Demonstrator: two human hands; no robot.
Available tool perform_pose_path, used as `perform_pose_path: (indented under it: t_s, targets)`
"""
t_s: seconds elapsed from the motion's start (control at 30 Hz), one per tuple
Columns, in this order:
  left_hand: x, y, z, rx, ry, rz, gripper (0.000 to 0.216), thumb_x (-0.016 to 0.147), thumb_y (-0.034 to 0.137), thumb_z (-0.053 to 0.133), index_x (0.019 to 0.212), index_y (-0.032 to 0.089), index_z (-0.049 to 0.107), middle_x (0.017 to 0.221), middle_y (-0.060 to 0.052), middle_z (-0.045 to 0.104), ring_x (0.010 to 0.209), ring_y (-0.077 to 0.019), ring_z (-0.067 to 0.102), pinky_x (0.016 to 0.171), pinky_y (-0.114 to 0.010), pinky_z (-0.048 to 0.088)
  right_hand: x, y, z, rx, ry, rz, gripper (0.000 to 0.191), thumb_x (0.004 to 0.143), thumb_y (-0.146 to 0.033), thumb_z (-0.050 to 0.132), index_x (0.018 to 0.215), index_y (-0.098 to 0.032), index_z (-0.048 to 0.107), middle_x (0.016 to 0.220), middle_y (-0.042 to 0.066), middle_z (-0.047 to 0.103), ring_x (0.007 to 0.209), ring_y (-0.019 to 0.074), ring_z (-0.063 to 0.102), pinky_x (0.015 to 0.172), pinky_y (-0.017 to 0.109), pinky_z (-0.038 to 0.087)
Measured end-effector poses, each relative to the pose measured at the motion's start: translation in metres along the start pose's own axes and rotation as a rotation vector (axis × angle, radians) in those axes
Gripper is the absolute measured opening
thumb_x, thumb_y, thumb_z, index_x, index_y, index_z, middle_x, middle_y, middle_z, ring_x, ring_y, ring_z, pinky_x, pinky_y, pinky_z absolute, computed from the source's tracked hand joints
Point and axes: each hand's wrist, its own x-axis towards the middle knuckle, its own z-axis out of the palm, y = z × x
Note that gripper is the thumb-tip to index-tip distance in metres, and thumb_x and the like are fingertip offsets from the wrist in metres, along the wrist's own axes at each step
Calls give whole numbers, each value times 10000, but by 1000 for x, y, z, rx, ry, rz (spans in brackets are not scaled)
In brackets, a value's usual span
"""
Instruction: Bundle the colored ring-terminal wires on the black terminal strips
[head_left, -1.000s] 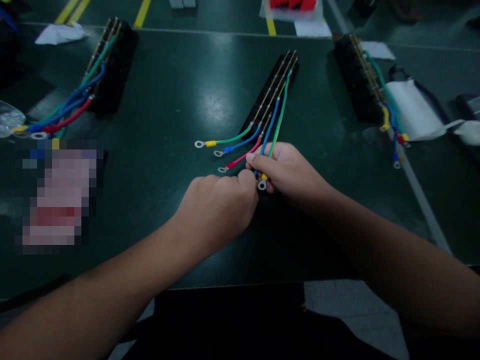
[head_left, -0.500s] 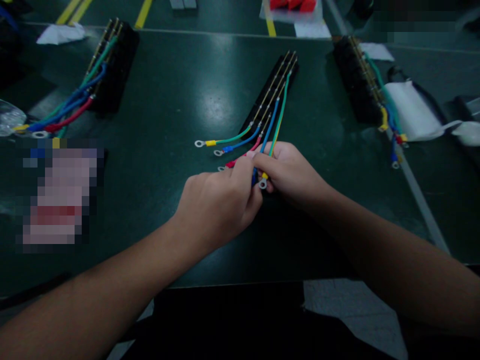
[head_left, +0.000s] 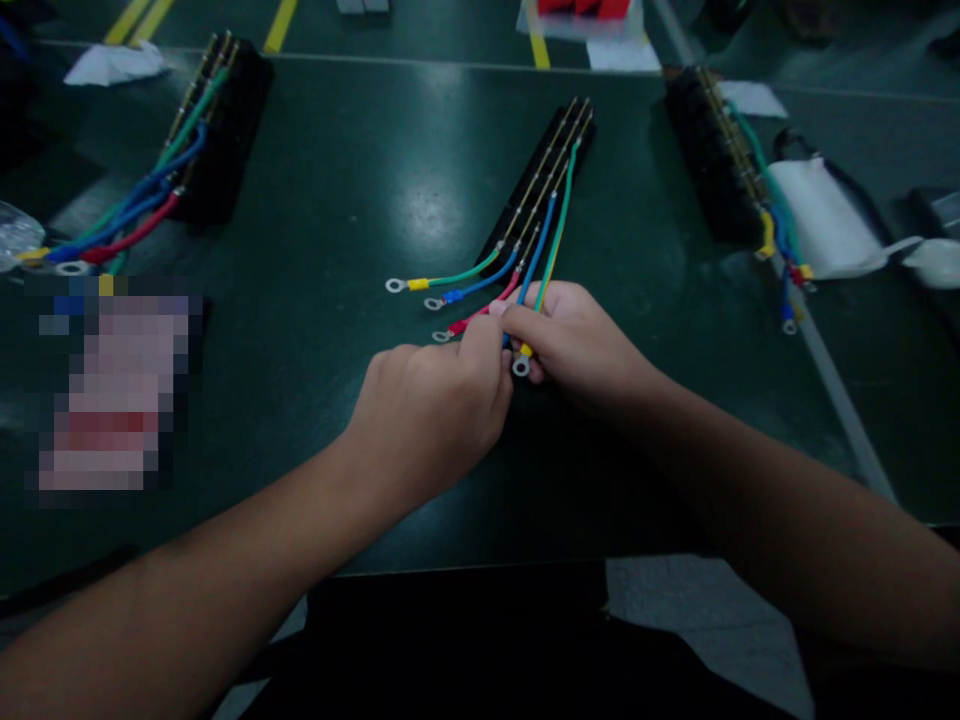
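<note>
A black block with brass-coloured rods [head_left: 536, 180] lies slantwise on the table before me, wires running from it toward my hands. My right hand [head_left: 585, 330] is closed around a long blue wire [head_left: 536, 265] and a green-yellow wire [head_left: 559, 240], whose ring terminal [head_left: 521, 366] pokes out below the thumb. My left hand [head_left: 439, 400] is closed against the right fingertips, on the blue wire's lower end; that end is hidden. Beside them, a red wire [head_left: 480, 316], a short blue wire [head_left: 484, 288] and a short green wire [head_left: 465, 276] point left with ring terminals.
Similar wired blocks lie at the left [head_left: 229, 130] and right [head_left: 709, 160]. A blurred-out flat item [head_left: 124, 385] rests on the left of the green table [head_left: 330, 230]. A white pouch [head_left: 825, 220] is at the right. Red parts in a plastic bag [head_left: 585, 10] sit at the back.
The fingers of my left hand have curled in a little, and the blue end that showed between my hands is now mostly covered. The view has shifted slightly.
</note>
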Motion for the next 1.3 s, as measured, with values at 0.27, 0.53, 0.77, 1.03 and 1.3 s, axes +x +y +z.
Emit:
perform_pose_path:
  t_s: [0.27,0.53,0.77,1.03,1.3]
  targets:
    - [1,1,0,33,-24,5,334,1032,299,345,1136,132,615,727,-95,718,609,-234,712,552,-289,482,0,-2,1,3,18,16,244,976,-294,604,765,-173,617,589,13,584,440,91,448,397,217,310]
    - [2,1,-3,-35,-57,-14,357,1012,341,386,1173,127,622,725,-101,719,650,-269,726,593,-326,507,1,-1,0,-24,9,23,233,973,-283,600,775,-164,635,583,13,579,450,92,457,403,207,327]
    - [2,1,-3,-41,-70,-2,346,1000,323,415,1213,129,606,774,-103,732,670,-265,730,608,-324,515,0,-5,2,-8,30,19,244,969,-244,591,740,-167,624,557,-1,561,432,86,448,395,205,320]
    - [2,0,-2,-19,-70,56,353,990,303,423,1241,119,589,782,-106,732,656,-284,731,576,-330,510,0,-7,3,-13,36,17,253,951,-208,614,703,-169,587,509,-24,516,403,74,426,377,198,292]
    - [2,0,-2,-32,-77,95,399,1000,307,433,1333,126,558,829,-121,755,676,-316,751,595,-366,545,0,-6,2,-35,28,12,287,982,-210,563,699,-170,581,499,-13,513,412,79,432,381,192,302]
